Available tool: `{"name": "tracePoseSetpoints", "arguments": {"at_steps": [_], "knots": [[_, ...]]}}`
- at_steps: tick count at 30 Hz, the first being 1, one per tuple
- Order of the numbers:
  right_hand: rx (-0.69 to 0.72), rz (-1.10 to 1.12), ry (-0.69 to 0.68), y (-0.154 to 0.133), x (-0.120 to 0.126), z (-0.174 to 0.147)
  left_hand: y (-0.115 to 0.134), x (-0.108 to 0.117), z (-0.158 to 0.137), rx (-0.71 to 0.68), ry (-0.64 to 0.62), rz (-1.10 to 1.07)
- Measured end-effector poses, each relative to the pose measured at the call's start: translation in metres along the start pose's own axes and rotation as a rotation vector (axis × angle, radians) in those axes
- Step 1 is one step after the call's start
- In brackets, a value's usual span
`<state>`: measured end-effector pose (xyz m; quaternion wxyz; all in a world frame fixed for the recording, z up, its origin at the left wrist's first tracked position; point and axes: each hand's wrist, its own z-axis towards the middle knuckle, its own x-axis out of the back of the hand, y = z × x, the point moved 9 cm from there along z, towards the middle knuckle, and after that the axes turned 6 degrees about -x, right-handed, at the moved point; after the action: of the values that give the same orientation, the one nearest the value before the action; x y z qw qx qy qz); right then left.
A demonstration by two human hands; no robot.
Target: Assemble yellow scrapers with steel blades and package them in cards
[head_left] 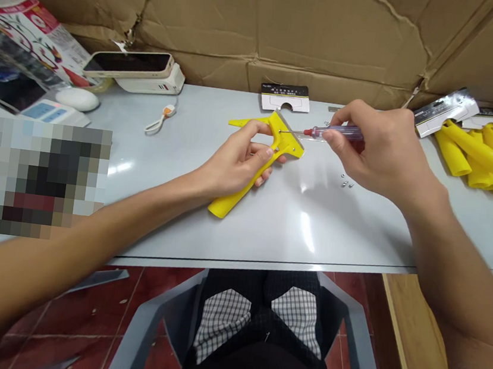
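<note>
My left hand [243, 157] is wrapped round the handle of a yellow scraper [228, 203], which lies tilted with its wide head up and to the right. A metal blade edge shows along that head, with screws in its face. In my right hand [374, 146] is a screwdriver [342, 133] with a clear purple handle and red collar. Its thin shaft points left, and the tip is at a screw [280, 131] on the scraper head. Beneath my left fingers, another yellow piece [243, 122] sticks out to the left. Several small loose screws [345, 183] lie below my right hand.
Several yellow handle sleeves [483, 157] are piled at the right beside printed cards [446, 112]. Another card [285, 97] stands at the back against the cardboard [257, 24]. On the left are a phone [128, 65], a white mouse [77, 99], a short cable [161, 119] and a blurred-out patch.
</note>
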<state>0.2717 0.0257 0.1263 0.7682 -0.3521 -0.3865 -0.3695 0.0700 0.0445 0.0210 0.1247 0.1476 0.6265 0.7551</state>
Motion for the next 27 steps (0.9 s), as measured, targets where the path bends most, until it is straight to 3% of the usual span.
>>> {"name": "tracePoseSetpoints", "arguments": {"at_steps": [7,21,27], "knots": [[0.068,0.09,-0.073,-0.0056,-0.0008,-0.0024,-0.0053,-0.0015,-0.0001,0.046,-0.009,-0.043],[0.075,-0.061,0.058,-0.0041,0.0004,-0.0021,0.0017,-0.0015,-0.0053,-0.012,0.016,0.022],[0.091,-0.028,-0.033,-0.0051,-0.0071,-0.0025,-0.0046,-0.0053,-0.0028,0.074,-0.014,-0.084]]}}
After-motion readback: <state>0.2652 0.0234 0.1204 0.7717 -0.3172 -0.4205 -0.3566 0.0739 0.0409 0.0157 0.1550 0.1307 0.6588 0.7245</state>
